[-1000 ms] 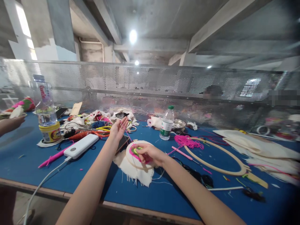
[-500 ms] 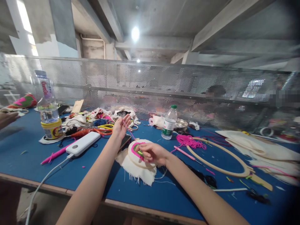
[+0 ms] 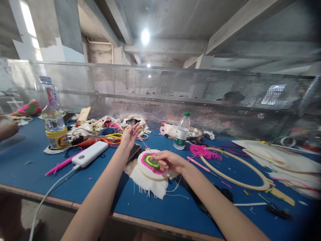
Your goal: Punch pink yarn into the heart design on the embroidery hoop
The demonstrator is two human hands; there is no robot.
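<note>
A strand of pink yarn [image 3: 144, 143] runs taut between my two hands. My left hand [image 3: 129, 137] is raised above the table, palm up, with the strand between thumb and fingers. My right hand [image 3: 170, 161] has its fingers curled over the embroidery hoop [image 3: 150, 178], the strand leading down to its fingertips. Cream cloth with frayed edges [image 3: 156, 189] is stretched in the hoop and spreads out below it. On the cloth is a tufted patch [image 3: 152, 163] of green and yellow-green loops with a pink border, its right side partly hidden by my right hand.
A pink yarn bundle [image 3: 204, 151], a pink-handled punch tool [image 3: 198, 164] and a large wooden hoop [image 3: 233, 179] lie to the right. A green-capped bottle [image 3: 181, 134] stands behind. Leftward are a white power bank [image 3: 90, 154], a bottle on a yellow tub [image 3: 57, 139] and another person's hand [image 3: 8, 130].
My right hand has shifted slightly right and up, uncovering more of the green patch. The left hand stays raised with the pink yarn.
</note>
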